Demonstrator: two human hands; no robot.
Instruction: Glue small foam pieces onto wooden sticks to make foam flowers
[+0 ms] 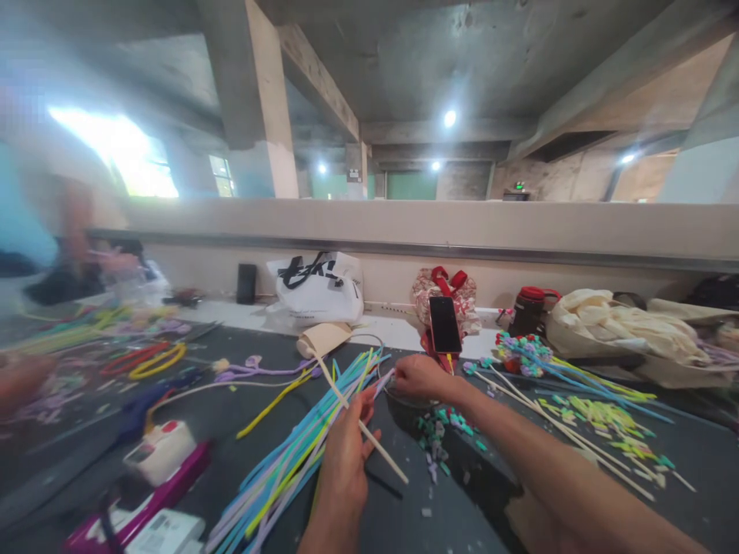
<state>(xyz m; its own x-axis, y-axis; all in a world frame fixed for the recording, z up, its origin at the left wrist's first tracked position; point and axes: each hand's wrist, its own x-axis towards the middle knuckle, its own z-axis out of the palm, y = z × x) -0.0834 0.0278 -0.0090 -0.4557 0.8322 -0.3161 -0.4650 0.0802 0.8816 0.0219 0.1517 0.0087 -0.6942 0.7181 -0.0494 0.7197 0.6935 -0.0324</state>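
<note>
My left hand [347, 450] is closed on a cream pipe cleaner [388, 455], which slants across the fingers. A short lilac strip [383, 382] runs from its fingertips up to my right hand [420, 378]. The right hand is curled into a pinch at the strip's far end, its fingertips partly hidden. Beneath the left hand and to its left lies a long bundle of blue, lilac and yellow pipe cleaners [289, 469]. Under the right hand a round clear dish [398, 396] shows in part. Small teal and lilac pieces [442, 431] are scattered just below it.
A phone [444, 325] leans against a patterned bag [419, 288] at the back. Yellow-green pieces [603, 419] and cream stems [577, 435] lie right. Front left are a magenta case [173, 492] and white box [162, 450]. A blurred person [75, 208] is at far left.
</note>
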